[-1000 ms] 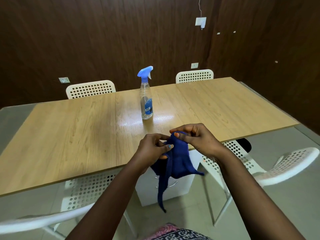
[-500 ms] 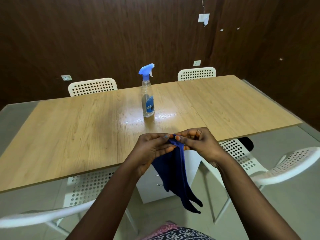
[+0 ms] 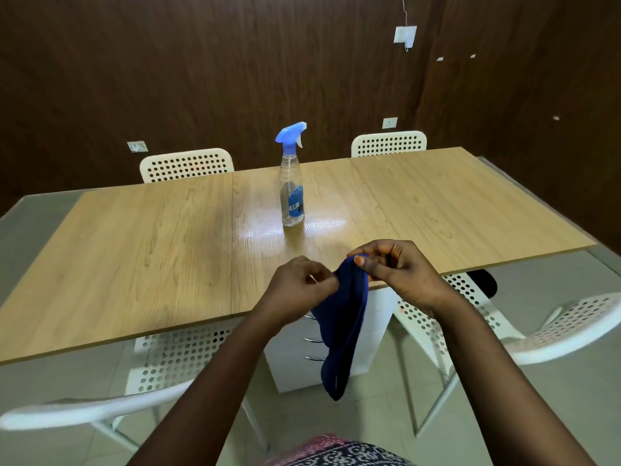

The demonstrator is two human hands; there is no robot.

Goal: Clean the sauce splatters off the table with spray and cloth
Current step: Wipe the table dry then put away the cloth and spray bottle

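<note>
A dark blue cloth (image 3: 342, 327) hangs down in front of the near table edge. My right hand (image 3: 396, 274) pinches its top edge between thumb and fingers. My left hand (image 3: 299, 290) grips the cloth's left side with curled fingers. A clear spray bottle (image 3: 292, 186) with a blue trigger head stands upright on the wooden table (image 3: 151, 250), a short way beyond my hands. A glossy wet-looking patch shines on the table around the bottle's base. I cannot make out any sauce splatters.
White perforated chairs stand at the far side (image 3: 186, 164) (image 3: 389, 142) and at the near side (image 3: 158, 375) (image 3: 537, 331). A white drawer unit (image 3: 376, 334) sits under the table. Dark wooden walls close in behind and to the right.
Both hands have shifted their hold along the cloth's top edge. The right hand has risen slightly, and the cloth now hangs in a longer, narrower fold.
</note>
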